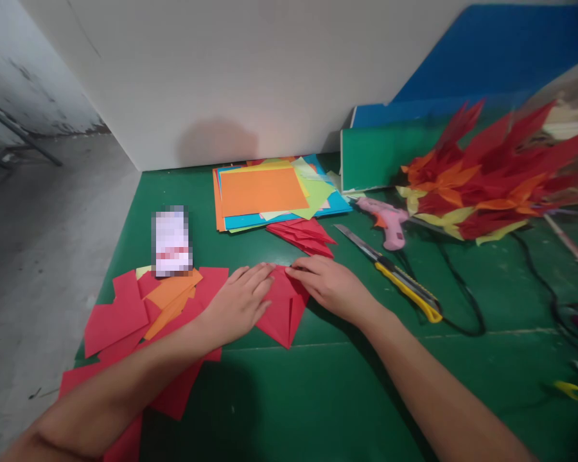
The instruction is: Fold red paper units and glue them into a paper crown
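Note:
A folded red paper piece (283, 307) lies on the green table (327, 398) in front of me. My left hand (238, 301) rests flat on its left side, fingers stretched out and together. My right hand (330, 285) presses down on its upper right edge with the fingertips. Both hands meet near the top corner of the paper.
Loose red and orange paper squares (139, 314) lie at the left. A stack of coloured sheets (270, 192) and folded red pieces (306, 234) sit behind. A yellow utility knife (395, 276), a pink glue gun (388, 221), its black cord and a red-orange paper spray (491, 173) are at the right.

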Demonstrator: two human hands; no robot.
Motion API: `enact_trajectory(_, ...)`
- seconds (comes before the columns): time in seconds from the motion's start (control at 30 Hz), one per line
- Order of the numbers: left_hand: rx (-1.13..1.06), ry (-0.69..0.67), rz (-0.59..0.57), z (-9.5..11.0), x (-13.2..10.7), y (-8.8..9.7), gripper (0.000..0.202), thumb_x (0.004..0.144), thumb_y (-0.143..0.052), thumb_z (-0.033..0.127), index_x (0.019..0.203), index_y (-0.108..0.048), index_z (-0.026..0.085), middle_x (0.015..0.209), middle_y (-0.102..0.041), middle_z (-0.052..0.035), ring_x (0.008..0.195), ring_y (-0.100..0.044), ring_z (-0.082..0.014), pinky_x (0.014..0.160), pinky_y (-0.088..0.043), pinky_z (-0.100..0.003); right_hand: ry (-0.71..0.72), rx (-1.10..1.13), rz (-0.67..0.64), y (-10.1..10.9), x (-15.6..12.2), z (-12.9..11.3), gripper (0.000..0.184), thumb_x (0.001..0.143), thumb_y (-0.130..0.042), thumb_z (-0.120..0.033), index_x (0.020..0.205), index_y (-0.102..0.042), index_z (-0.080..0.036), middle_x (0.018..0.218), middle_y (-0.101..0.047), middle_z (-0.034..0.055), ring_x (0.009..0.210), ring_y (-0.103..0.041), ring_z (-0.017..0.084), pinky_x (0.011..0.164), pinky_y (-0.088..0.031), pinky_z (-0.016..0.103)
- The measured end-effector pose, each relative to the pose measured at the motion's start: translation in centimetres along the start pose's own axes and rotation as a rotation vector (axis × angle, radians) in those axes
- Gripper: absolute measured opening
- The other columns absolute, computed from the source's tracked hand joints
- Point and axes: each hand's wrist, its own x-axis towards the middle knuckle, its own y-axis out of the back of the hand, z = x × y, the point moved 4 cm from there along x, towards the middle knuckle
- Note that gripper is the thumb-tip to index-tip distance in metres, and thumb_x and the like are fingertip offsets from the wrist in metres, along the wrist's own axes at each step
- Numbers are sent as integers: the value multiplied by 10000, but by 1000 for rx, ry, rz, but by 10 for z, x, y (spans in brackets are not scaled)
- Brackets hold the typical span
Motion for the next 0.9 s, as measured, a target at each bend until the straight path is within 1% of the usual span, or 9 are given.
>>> enact_trajectory(0.13, 27, -11, 1, 1, -1, -1, 343, 972, -347, 250, 1231, -518, 104, 1391, -489, -137, 1310, -421, -265, 1037, -362, -422, -5, 7, 4, 1, 0, -1, 345, 950, -363, -170, 1038, -696, -183, 984, -684, 101, 868, -611, 193, 714, -531, 321)
enact_trajectory(0.27, 49, -2, 7, 1, -1, -3, 349, 973, -352, 258, 1235, -522, 103, 1402, -479, -135, 1336, -393, -262, 1059, -341, -424, 4, -1, 7, 0, 0, 0, 348, 958, -355, -181, 1035, -694, -162, 991, -684, 110, 883, -615, 206, 717, -533, 331)
enact_trajectory(0.43, 52, -14, 3, 1, 1, -1, 351, 971, -353, 261, 1229, -528, 99, 1386, -493, -143, 1305, -432, -251, 1065, -335, -404, 12, -9, 8, 1, -1, 0, 340, 949, -365, -168, 1047, -691, -176, 997, -682, 109, 882, -609, 204, 707, -527, 329)
enact_trajectory(0.57, 35, -15, -7, 0, 3, 3, 344, 969, -352, 266, 1211, -544, 114, 1367, -514, -131, 1281, -451, -246, 1049, -339, -399, 11, -10, -9, 3, 0, -1, 345, 955, -359, -176, 1042, -693, -184, 989, -683, 101, 872, -607, 197, 715, -529, 327)
enact_trajectory(0.67, 32, -20, -17, -1, 3, 3, 372, 969, -350, 272, 1270, -511, 124, 1373, -508, -123, 1278, -448, -244, 1047, -322, -404, 11, -9, -25, 4, 1, -1, 344, 956, -360, -176, 1041, -692, -189, 998, -681, 97, 874, -606, 197, 718, -532, 328)
enact_trajectory(0.77, 33, -25, -28, -2, 3, 3, 414, 972, -335, 269, 1343, -450, 129, 1394, -489, -113, 1280, -442, -241, 1033, -315, -405, 9, -6, -36, 3, -1, -1, 328, 950, -373, -163, 1053, -685, -171, 1018, -674, 101, 895, -597, 207, 737, -531, 339)
enact_trajectory(0.9, -7, -21, -27, -4, 4, 5, 429, 968, -329, 268, 1358, -443, 132, 1390, -493, -110, 1270, -446, -231, 992, -333, -380, -21, -52, -26, 3, -3, -3, 332, 910, -388, -83, 1045, -683, -153, 1021, -661, 113, 913, -567, 228, 760, -517, 359)
